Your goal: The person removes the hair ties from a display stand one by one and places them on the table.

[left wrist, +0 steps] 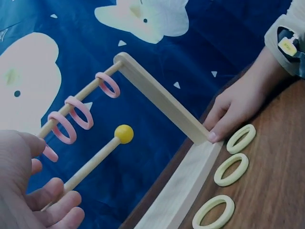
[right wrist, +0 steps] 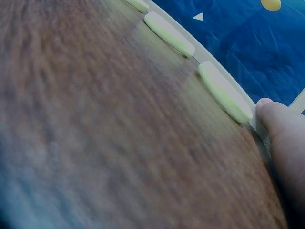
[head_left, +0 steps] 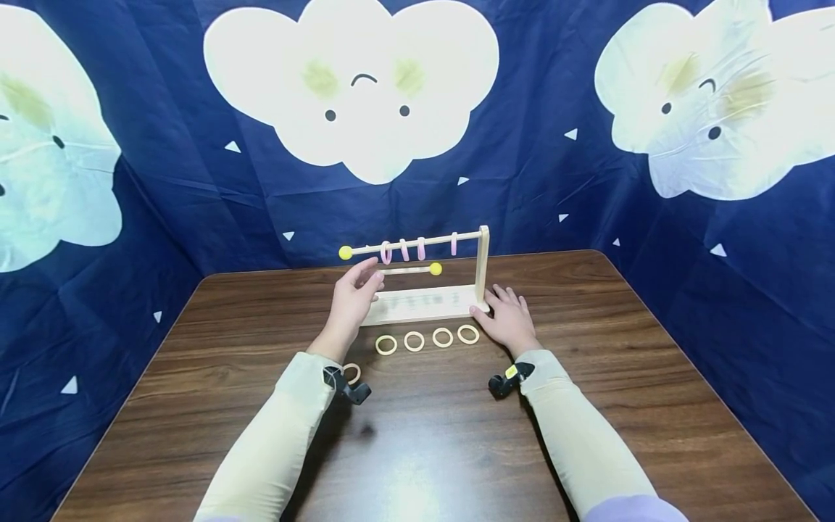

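A wooden stand has a pale base (head_left: 424,304), an upright post (head_left: 482,264) at its right end and a long upper rod (left wrist: 88,88) carrying several pink rings (left wrist: 80,113). A shorter lower rod (head_left: 407,270) ends in a yellow ball (left wrist: 124,134); its other end is hidden behind my left hand (head_left: 352,301). That hand is raised at the stand's left side, fingers loosely bent, thumb and forefinger apart. Its forefinger is close to the leftmost pink ring (head_left: 386,252); contact is unclear. My right hand (head_left: 509,319) rests at the base's right end, thumb touching the corner, fingers spread beside the post.
Several pale yellow rings (head_left: 414,341) lie in a row on the brown wooden table (head_left: 417,435) before the base. One more pale ring (head_left: 351,373) lies beside my left wrist. Blue cloth (head_left: 541,167) with white clouds hangs behind the table.
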